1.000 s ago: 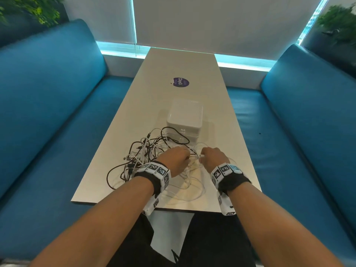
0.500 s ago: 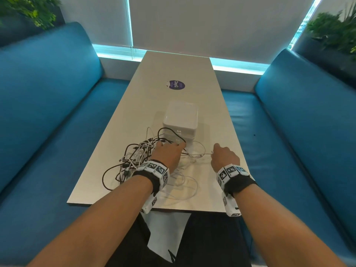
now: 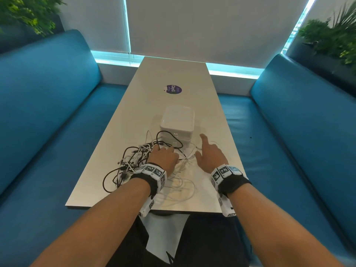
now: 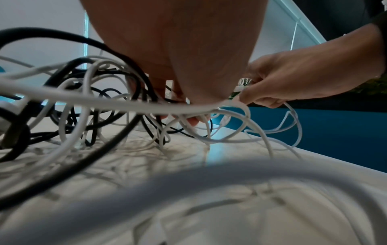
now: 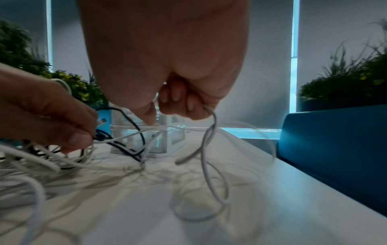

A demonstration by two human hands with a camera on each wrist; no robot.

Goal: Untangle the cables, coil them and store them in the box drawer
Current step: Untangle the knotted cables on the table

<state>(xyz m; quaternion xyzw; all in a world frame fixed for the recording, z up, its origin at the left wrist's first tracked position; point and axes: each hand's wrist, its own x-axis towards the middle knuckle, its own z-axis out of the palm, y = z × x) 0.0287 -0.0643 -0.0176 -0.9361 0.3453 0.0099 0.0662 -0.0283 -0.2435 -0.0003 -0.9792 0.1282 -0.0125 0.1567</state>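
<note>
A tangle of black and white cables (image 3: 134,158) lies on the white table (image 3: 173,74), just in front of the white box drawer (image 3: 177,122), which looks closed. My left hand (image 3: 165,157) rests on the tangle's right side and pinches a few strands, black and white, between thumb and fingers (image 5: 77,137). My right hand (image 3: 210,155) is beside it, right of the box front, index finger stretched forward. Its other fingers (image 5: 178,99) curl round a thin white cable (image 5: 211,132) that hangs in a loop to the table. Loose white loops (image 3: 183,189) lie near the table's front edge.
Blue padded benches (image 3: 48,112) (image 3: 298,122) run along both sides of the narrow table. A round purple sticker (image 3: 174,89) is on the table beyond the box. Plants (image 3: 331,39) stand behind the benches. The window blind closes the far end.
My right hand, which had drawn a white cable out to the right, has come forward beside the box with its index finger extended. My left hand stayed on the tangle.
</note>
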